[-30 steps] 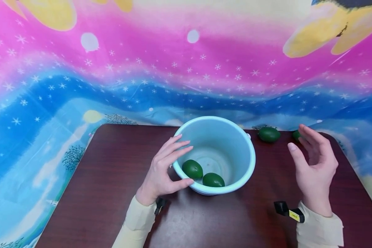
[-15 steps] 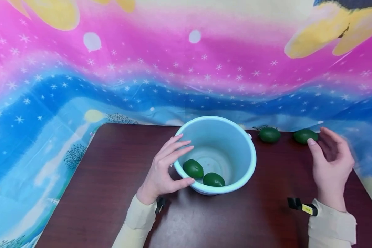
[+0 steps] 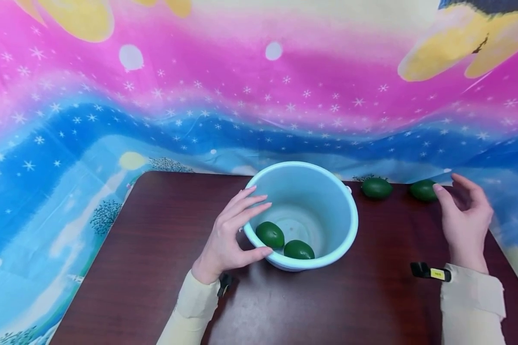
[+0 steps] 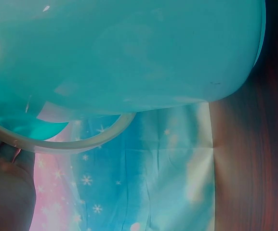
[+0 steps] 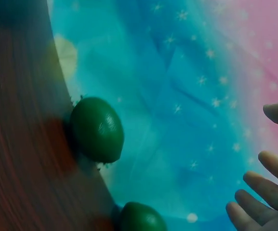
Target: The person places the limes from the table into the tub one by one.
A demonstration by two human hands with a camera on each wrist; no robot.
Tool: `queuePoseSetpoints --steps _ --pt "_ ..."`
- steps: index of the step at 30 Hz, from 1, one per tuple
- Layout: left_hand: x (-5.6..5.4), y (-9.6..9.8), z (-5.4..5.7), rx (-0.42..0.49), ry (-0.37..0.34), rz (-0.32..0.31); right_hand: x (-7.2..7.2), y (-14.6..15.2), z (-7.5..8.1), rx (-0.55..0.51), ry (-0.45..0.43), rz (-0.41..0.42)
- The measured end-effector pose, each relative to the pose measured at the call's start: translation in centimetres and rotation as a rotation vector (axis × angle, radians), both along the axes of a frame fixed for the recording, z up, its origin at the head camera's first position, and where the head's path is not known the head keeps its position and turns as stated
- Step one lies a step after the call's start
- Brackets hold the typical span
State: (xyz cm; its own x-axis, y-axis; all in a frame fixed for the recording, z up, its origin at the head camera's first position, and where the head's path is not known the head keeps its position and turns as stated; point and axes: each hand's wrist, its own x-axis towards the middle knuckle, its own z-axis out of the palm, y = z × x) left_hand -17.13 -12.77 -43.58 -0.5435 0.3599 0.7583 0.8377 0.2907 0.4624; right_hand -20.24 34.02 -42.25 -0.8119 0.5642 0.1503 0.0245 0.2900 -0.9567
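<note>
A light blue bucket [image 3: 311, 191] stands on the table with two glossy green limes, one at the left [image 3: 269, 235] and one nearer the front [image 3: 299, 249], inside it. My left hand [image 3: 230, 230] rests at its left rim, fingers extended over the opening and thumb along the front rim. In the left wrist view the bucket wall [image 4: 143, 57] fills much of the picture. My right hand [image 3: 468, 215] is at the rightmost lime [image 3: 422, 190], its thumb overlapping that fruit. The right wrist view shows its fingers [image 5: 269, 190] spread and apart from the limes.
Another lime [image 3: 376, 188] lies at the table's back edge, between the bucket and the rightmost lime. A pale handle [image 4: 81, 144] hangs at the bucket's side. Behind the dark wooden table [image 3: 155, 249] hangs a printed cloth [image 3: 224, 110] with snowflakes.
My right hand has moved right, uncovering the rightmost lime, and now has its thumb against that fruit's right end in view. My left hand and the bucket stay put.
</note>
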Motion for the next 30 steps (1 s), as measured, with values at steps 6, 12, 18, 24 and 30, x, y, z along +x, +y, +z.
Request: queuePoseSetpoints --steps 6,12,18,24,30 --pt "0.0 0.0 0.0 0.000 -0.004 -0.002 -0.8 1.3 -0.5 -0.024 -0.068 0.002" --pt "0.0 -0.1 -0.1 0.001 -0.007 -0.002 -1.4 2.3 -0.9 0.043 -0.128 0.014" --pt "0.0 -0.1 0.0 0.005 -0.003 -0.007 -2.1 3.4 -1.6 0.108 -0.180 0.011" --pt "0.0 0.0 0.0 0.007 -0.002 -0.005 -3.0 4.4 -2.2 0.164 -0.206 0.021" --pt "0.0 0.0 -0.1 0.004 -0.012 -0.004 -3.5 5.4 -2.4 0.192 -0.239 0.065"
